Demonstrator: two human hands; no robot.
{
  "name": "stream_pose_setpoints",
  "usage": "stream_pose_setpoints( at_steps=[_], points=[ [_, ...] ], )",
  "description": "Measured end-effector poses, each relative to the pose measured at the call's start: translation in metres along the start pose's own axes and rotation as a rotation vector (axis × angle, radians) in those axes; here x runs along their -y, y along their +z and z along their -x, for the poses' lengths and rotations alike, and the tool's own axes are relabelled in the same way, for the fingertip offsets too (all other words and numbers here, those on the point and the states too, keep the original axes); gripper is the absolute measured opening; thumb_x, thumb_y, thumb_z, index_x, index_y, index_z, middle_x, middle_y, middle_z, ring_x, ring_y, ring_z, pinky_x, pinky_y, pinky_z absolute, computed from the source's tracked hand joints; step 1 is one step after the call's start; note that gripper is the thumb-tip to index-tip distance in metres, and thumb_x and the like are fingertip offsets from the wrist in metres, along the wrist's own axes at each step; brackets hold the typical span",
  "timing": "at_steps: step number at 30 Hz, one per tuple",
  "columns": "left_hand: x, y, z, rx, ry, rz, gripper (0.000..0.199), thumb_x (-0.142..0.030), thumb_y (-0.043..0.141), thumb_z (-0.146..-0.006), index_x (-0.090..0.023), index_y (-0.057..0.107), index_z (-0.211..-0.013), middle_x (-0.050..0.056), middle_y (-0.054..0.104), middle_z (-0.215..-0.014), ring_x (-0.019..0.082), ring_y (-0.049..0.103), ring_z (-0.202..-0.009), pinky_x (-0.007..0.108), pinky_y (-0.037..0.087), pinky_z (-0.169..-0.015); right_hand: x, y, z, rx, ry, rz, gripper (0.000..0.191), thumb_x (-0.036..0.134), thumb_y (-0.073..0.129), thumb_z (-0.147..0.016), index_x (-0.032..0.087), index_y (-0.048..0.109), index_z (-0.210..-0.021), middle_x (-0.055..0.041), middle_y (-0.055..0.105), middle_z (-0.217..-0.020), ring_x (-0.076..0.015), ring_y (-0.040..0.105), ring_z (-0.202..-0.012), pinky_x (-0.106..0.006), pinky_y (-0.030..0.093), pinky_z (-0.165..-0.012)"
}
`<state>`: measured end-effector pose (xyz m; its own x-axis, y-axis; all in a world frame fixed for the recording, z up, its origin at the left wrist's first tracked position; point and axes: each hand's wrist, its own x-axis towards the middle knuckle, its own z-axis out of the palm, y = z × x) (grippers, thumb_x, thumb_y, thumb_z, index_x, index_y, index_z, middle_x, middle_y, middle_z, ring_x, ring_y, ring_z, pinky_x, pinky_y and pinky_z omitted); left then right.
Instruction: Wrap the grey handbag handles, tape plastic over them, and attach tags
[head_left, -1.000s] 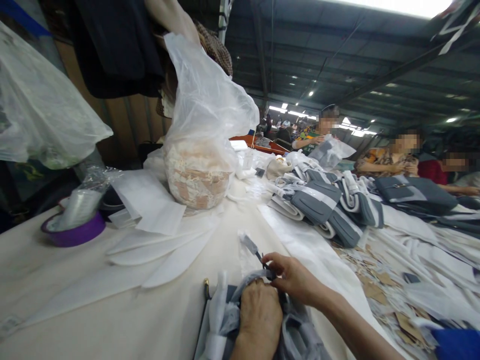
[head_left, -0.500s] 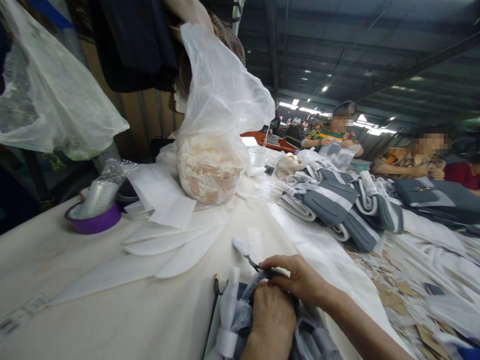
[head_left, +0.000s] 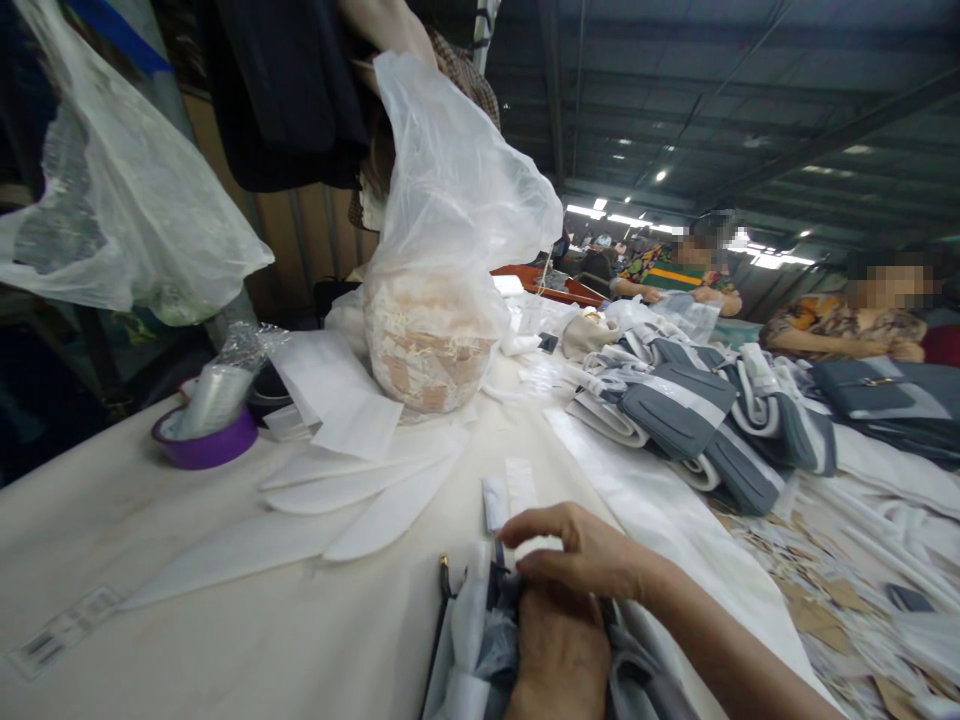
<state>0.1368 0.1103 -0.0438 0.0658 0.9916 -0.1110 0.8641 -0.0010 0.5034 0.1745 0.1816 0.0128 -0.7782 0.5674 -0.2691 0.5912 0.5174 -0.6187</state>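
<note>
A grey bag (head_left: 480, 640) stands at the bottom middle, partly out of frame, its handle wrapped in white padding and clear plastic. My left hand (head_left: 562, 650) reaches into the bag's opening, its fingers hidden inside. Over it curves my right hand (head_left: 592, 555), with thumb and index fingertip close together at the far end of the opening, on a thin dark strap. Beyond these fingertips the strap ends in a white-wrapped tip (head_left: 493, 503). A gold-coloured metal end (head_left: 444, 562) shows at the bag's left edge.
White paper sheets (head_left: 352, 500) and a purple tape roll (head_left: 206, 440) lie on the left. Behind stands a clear plastic bag of scraps (head_left: 431, 350). Grey bag pieces (head_left: 675, 400) are piled right, near loose tags (head_left: 817, 600). Two people sit across the table.
My right hand has shifted slightly left relative to the bag, its index finger now more arched. The white-wrapped tip has turned more upright. The camera view has moved a little left.
</note>
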Motion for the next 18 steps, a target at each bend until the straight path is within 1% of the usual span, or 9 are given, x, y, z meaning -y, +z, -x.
stream_pose_setpoints(
  at_steps=[1,3,5,7,10,13,15,16,18],
  points=[
    [0.0,-0.002,0.002,0.027,-0.032,-0.002,0.043,0.004,0.033,-0.08,-0.001,0.062,-0.111,0.024,0.065,-0.106,0.032,0.061,-0.102,0.042,0.048,-0.088,-0.007,-0.005,-0.003,-0.084,0.115,0.047,0.032,0.017,0.055,-0.082,0.021,0.064,-0.112,-0.0018,0.069,-0.108,-0.0149,0.063,-0.098,-0.022,0.045,-0.085],
    [-0.001,-0.005,0.005,0.066,-0.091,-0.007,0.046,0.005,0.029,-0.081,0.002,0.059,-0.115,0.026,0.063,-0.111,0.032,0.059,-0.108,0.044,0.045,-0.093,-0.023,-0.009,-0.011,-0.218,0.351,0.17,0.031,0.018,0.053,-0.084,0.014,0.061,-0.114,-0.0103,0.067,-0.11,-0.0204,0.061,-0.102,-0.03,0.044,-0.088],
    [-0.001,-0.005,0.006,0.068,-0.124,-0.016,0.049,0.005,0.026,-0.082,0.001,0.052,-0.124,0.027,0.058,-0.119,0.032,0.052,-0.118,0.047,0.039,-0.1,-0.038,-0.007,-0.022,-0.227,0.492,0.239,0.031,0.024,0.06,-0.082,0.006,0.062,-0.106,-0.0179,0.066,-0.104,-0.0275,0.061,-0.1,-0.039,0.045,-0.086],
    [-0.002,-0.003,0.006,0.058,-0.132,-0.032,0.053,0.006,0.024,-0.082,-0.001,0.047,-0.129,0.028,0.054,-0.124,0.032,0.046,-0.124,0.049,0.034,-0.104,-0.048,0.0,-0.034,-0.193,0.566,0.268,0.033,0.032,0.068,-0.078,0.007,0.063,-0.099,-0.0147,0.066,-0.101,-0.0269,0.061,-0.097,-0.042,0.047,-0.084],
    [-0.003,-0.003,0.005,0.007,-0.124,-0.042,0.057,0.009,0.023,-0.079,-0.004,0.05,-0.128,0.027,0.056,-0.122,0.032,0.05,-0.12,0.053,0.034,-0.103,-0.05,0.012,-0.047,-0.118,0.575,0.253,0.022,0.033,0.063,-0.084,0.014,0.062,-0.093,-0.0046,0.065,-0.097,-0.0188,0.062,-0.09,-0.039,0.05,-0.081],
    [-0.003,-0.004,0.004,-0.014,-0.157,-0.044,0.057,0.01,0.022,-0.079,-0.004,0.054,-0.124,0.027,0.056,-0.122,0.034,0.051,-0.119,0.055,0.035,-0.103,-0.047,0.017,-0.052,-0.053,0.541,0.188,0.016,0.031,0.06,-0.087,0.014,0.063,-0.087,-0.0021,0.065,-0.091,-0.0159,0.062,-0.083,-0.034,0.051,-0.075],
    [-0.002,-0.001,0.002,-0.015,-0.162,-0.055,0.057,0.009,0.022,-0.079,-0.004,0.051,-0.127,0.027,0.054,-0.125,0.034,0.046,-0.124,0.056,0.033,-0.104,-0.047,0.015,-0.049,-0.058,0.524,0.138,0.016,0.03,0.06,-0.087,0.014,0.063,-0.084,-0.0013,0.065,-0.088,-0.0152,0.062,-0.08,-0.033,0.051,-0.073],
    [0.0,0.003,0.001,-0.04,-0.152,-0.063,0.057,0.008,0.023,-0.08,-0.004,0.049,-0.129,0.027,0.053,-0.126,0.035,0.044,-0.126,0.056,0.032,-0.105,-0.047,0.013,-0.046,-0.074,0.513,0.111,0.016,0.028,0.06,-0.086,0.014,0.062,-0.081,-0.0006,0.064,-0.084,-0.0146,0.062,-0.078,-0.032,0.051,-0.072],
    [0.003,0.017,-0.002,-0.154,-0.139,-0.089,0.053,0.004,0.027,-0.082,-0.004,0.046,-0.131,0.027,0.051,-0.129,0.036,0.041,-0.127,0.057,0.032,-0.105,-0.049,0.008,-0.036,-0.119,0.487,0.046,0.012,0.019,0.06,-0.083,0.013,0.059,-0.073,0.0018,0.062,-0.072,-0.0132,0.06,-0.07,-0.028,0.049,-0.067]
  ],
)
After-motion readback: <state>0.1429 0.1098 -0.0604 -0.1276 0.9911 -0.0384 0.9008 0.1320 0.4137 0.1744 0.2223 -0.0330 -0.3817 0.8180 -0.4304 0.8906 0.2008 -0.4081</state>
